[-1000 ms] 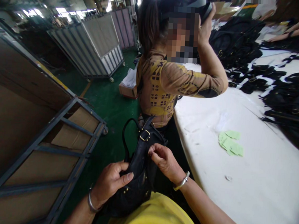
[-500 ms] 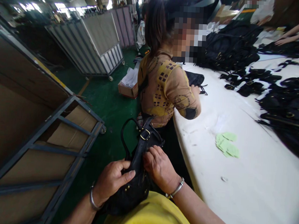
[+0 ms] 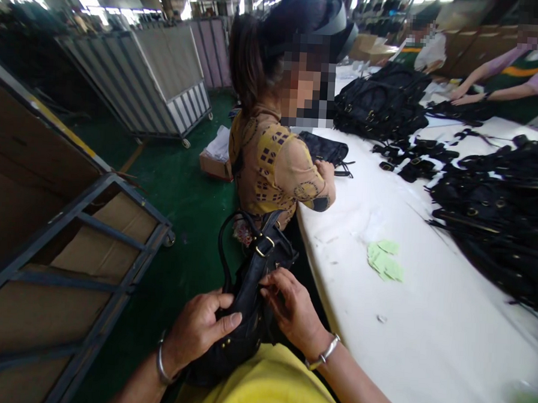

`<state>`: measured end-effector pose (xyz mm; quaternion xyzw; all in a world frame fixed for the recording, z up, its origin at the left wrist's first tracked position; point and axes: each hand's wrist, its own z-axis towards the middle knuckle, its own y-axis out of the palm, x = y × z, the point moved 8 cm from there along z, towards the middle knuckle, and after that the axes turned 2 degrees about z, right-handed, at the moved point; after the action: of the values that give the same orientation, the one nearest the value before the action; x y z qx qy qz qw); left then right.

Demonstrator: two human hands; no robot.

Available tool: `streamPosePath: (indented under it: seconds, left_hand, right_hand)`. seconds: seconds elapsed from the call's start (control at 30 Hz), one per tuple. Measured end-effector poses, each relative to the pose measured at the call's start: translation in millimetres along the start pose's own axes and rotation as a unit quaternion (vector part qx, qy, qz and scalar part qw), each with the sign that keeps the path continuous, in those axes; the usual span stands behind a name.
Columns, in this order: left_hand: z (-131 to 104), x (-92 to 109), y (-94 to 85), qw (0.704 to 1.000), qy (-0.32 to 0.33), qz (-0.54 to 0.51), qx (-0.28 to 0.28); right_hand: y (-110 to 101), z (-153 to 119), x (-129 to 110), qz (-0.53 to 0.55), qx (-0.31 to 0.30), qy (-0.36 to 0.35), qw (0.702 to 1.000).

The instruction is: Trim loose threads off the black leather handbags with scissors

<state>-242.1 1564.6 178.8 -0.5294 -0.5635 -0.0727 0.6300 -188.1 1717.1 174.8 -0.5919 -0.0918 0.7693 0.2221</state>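
Observation:
A black handbag (image 3: 242, 284) with brass-coloured buckles and a looped handle (image 3: 224, 247) rests against my yellow clothing, low in the middle of the head view. My left hand (image 3: 206, 324) grips the bag's near left side, thumb on top and fingers around the edge. On the bag's right side, my right hand (image 3: 291, 302) pinches at the zip or seam area with thumb and forefinger. What exactly lies between those fingertips is too small to make out. A gold buckle (image 3: 265, 246) sits on a strap just above my right hand.
A white table (image 3: 336, 301) runs along the right, bearing green paper slips (image 3: 385, 260) and piles of black bags (image 3: 498, 213). A co-worker (image 3: 275, 160) sits close ahead; others stand across the table. Metal-framed carts (image 3: 129, 290) stand left, and a carton (image 3: 216, 162) is on the floor.
My right hand's fingers have loosened and lifted slightly from the bag, with the wrist a little lower. The left hand keeps its hold. The view has turned right, showing more of the co-workers opposite.

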Motion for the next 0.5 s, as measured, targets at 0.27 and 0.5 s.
streamPosePath:
  seconds: [0.27,0.5]
  left_hand:
    - [14,-20,13.8,0.999,0.005,0.047,-0.011]
    - [37,-104,44.8,0.986,-0.055,0.133,-0.079]
  right_hand:
    - [2,-8,30,-0.002,0.046,0.015,0.999]
    - [-12,-53,137,-0.021,0.131,0.113,0.985]
